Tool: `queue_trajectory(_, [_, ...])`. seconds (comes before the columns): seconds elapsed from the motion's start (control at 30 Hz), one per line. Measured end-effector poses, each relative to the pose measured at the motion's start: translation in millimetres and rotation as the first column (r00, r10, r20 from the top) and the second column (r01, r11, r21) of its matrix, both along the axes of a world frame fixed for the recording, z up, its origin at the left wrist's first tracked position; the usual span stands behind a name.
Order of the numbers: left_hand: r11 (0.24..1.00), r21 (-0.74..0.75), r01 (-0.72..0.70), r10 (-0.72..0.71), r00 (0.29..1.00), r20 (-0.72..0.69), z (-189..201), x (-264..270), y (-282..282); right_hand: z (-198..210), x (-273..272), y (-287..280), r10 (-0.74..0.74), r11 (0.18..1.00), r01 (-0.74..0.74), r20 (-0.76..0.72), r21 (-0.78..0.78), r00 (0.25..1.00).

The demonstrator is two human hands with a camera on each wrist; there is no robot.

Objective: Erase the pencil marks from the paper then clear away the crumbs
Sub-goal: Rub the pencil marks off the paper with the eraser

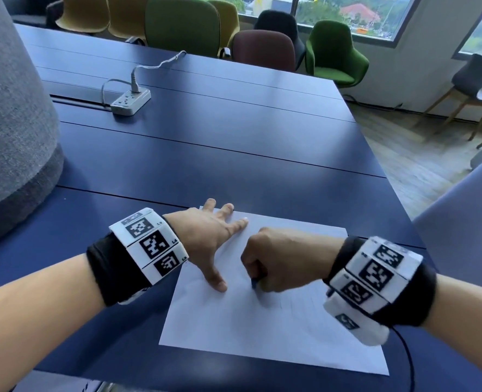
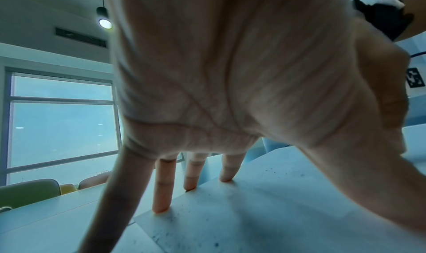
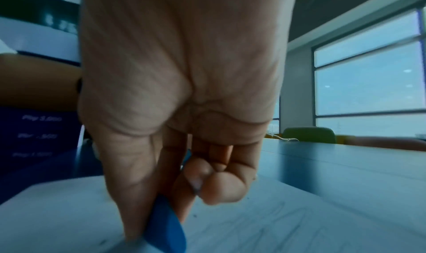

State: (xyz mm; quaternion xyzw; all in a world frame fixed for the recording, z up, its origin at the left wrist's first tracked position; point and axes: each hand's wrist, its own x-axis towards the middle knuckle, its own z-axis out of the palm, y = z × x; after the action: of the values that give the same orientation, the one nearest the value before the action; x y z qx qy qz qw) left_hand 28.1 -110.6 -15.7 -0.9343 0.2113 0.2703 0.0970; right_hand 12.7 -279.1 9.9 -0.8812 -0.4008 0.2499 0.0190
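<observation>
Blue eraser (image 1: 254, 283) pinched in right hand (image 1: 279, 258); left hand (image 1: 206, 239) flat on paper (image 1: 262, 329).

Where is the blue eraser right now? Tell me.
The blue eraser is pinched in the right hand, tip on the paper, just right of the left hand's thumb.

a: where does the paper (image 1: 265, 329) sit?
b: on the table (image 1: 234, 154), near its front edge, toward the right side.
a: and the hands?
b: left hand (image 1: 206, 239) on the paper's far left corner; right hand (image 1: 279, 258) just right of it, eraser (image 1: 254, 283) touching the sheet.
a: behind them?
b: a power strip (image 1: 131, 101), far left; chairs (image 1: 333, 55) past the far edge.
</observation>
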Motion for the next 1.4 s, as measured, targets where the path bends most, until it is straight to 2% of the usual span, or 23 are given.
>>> queue_trajectory(0.1, [1.0,-0.008,-0.005,0.005,1.0,0.0,-0.1,-0.2,1.1,-0.1,28.2,-2.3,-0.139,0.99,0.138,0.1,0.014,0.985])
queue_trajectory(0.17, [1.0,-0.01,-0.009,0.009,1.0,-0.004,0.2,-0.8,1.5,-3.7,34.0,-5.2,-0.166,0.986,0.159,0.163,0.059,0.972])
queue_trajectory(0.23, [1.0,-0.007,-0.011,0.011,1.0,-0.006,1.1,-1.0,1.5,-5.7,21.8,-6.8,-0.119,0.992,0.113,0.143,0.052,0.983])
queue_trajectory(0.33, [1.0,0.008,-0.002,0.002,1.0,-0.007,1.3,-0.7,0.4,-4.5,-0.7,-5.6,-0.003,1.0,0.004,-0.027,0.014,1.0])
queue_trajectory(0.37, [1.0,0.006,-0.002,0.002,1.0,-0.008,1.5,-0.7,0.0,-1.4,1.4,-4.3,0.004,1.0,-0.005,-0.037,-0.005,0.999])
queue_trajectory(0.5, [1.0,-0.008,-0.002,0.002,1.0,0.003,2.0,-0.9,1.0,1.6,47.7,-5.5,-0.158,0.987,0.157,0.126,0.025,0.979])
queue_trajectory(0.57, [1.0,-0.011,-0.006,0.006,1.0,0.004,1.9,-1.1,1.8,-1.4,57.5,-8.7,-0.199,0.979,0.188,0.162,0.076,0.967])
queue_trajectory(0.73, [1.0,-0.01,-0.007,0.007,1.0,0.0,2.1,0.5,1.6,-3.4,41.3,-10.1,-0.103,0.994,0.103,0.017,0.04,0.994])
queue_trajectory(0.83, [1.0,-0.022,-0.005,0.005,1.0,0.0,2.1,-0.8,2.1,-0.3,64.0,-14.2,-0.183,0.978,0.165,0.143,0.129,0.973])
queue_trajectory(0.93, [1.0,-0.027,-0.002,0.002,1.0,0.005,3.5,-1.8,3.0,2.7,75.9,-23.3,-0.255,0.951,0.215,0.172,0.222,0.951])
queue_trajectory(1.13, [1.0,-0.015,0.013,-0.014,1.0,-0.018,5.0,-6.6,7.6,-12.7,53.6,-37.6,-0.229,0.959,0.201,0.124,0.201,0.966])
queue_trajectory(1.27, [0.999,0.033,0.04,-0.039,0.999,-0.029,9.3,-5.4,2.5,-22.9,52.8,-40.0,-0.243,0.946,0.213,0.102,0.244,0.965])
queue_trajectory(1.4, [0.994,0.093,0.058,-0.056,0.998,-0.029,11.2,-3.0,-6.1,-21.3,54.9,-33.6,-0.223,0.96,0.186,0.169,0.21,0.96])
